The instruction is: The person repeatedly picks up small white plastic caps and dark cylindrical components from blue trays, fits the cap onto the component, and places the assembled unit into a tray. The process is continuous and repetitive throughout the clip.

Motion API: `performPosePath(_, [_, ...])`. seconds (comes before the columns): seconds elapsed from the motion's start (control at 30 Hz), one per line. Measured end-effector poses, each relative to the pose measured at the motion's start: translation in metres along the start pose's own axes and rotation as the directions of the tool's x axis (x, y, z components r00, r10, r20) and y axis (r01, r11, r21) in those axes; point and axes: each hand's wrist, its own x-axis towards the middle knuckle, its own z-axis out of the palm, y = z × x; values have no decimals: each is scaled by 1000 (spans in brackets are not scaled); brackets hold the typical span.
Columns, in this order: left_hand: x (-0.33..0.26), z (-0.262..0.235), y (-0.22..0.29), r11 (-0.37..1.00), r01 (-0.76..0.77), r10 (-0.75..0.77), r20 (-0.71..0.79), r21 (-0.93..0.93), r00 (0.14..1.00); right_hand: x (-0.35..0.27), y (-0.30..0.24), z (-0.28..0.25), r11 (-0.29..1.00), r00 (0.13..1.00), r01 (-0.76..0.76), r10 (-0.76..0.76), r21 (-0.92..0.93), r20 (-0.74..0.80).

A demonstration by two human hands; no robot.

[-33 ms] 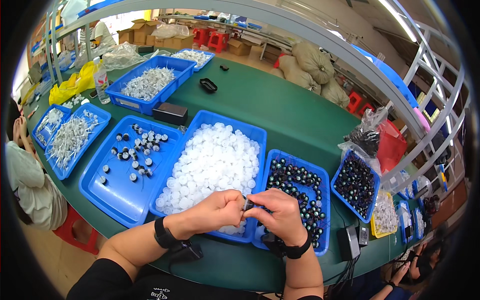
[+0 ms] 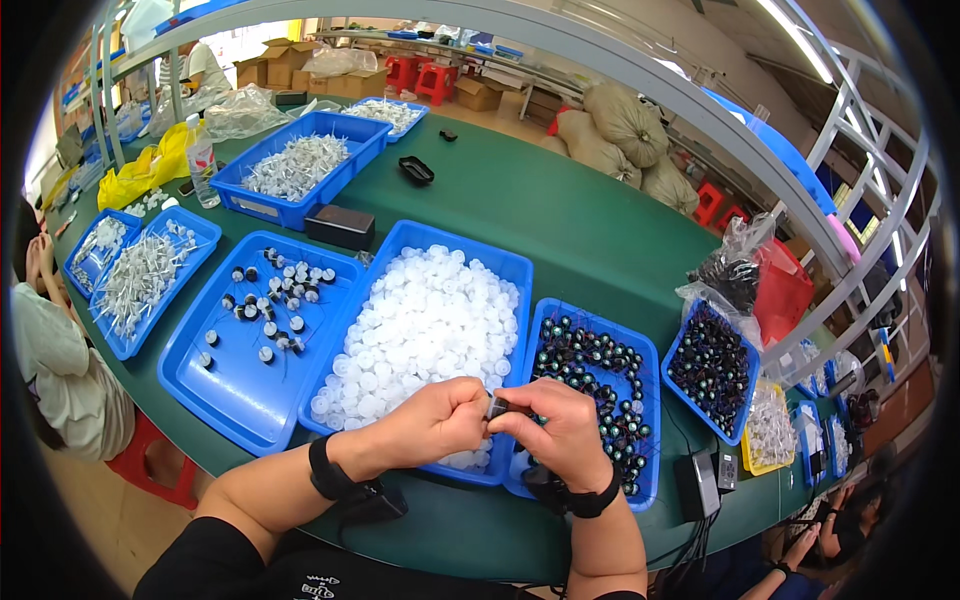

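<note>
Small dark cap (image 2: 497,405) — pinched between both hands.

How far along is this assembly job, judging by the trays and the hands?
Done: about twenty black-and-white assembled pieces lie in the left blue tray. In hand: the left hand and right hand pinch one small dark part between their fingertips. Left: the middle tray of white caps is heaped, and the tray of dark parts is well stocked, so most work remains.
</note>
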Motion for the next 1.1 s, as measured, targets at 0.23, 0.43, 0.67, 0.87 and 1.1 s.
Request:
performPosePath(0.23, [4,-12,-8,995,-97,96,-38,-36,995,-6,7,12,563,782,-593,571,576,248])
performPosePath(0.43, [5,-6,-1,854,-377,421,-50,360,906,-1,10,7,225,680,-678,552,699,482])
performPosePath(0.67, [4,-6,-3,823,-351,425,-75,446,902,-1,12,10,204,663,-693,558,692,499])
performPosePath(0.87, [4,-8,-10,949,-176,210,-107,262,972,-4,13,15,383,695,-692,583,612,420])
performPosePath(1.1, [7,-18,8,940,-290,275,-103,-178,956,-3,0,1,651,831,-541,512,533,219])
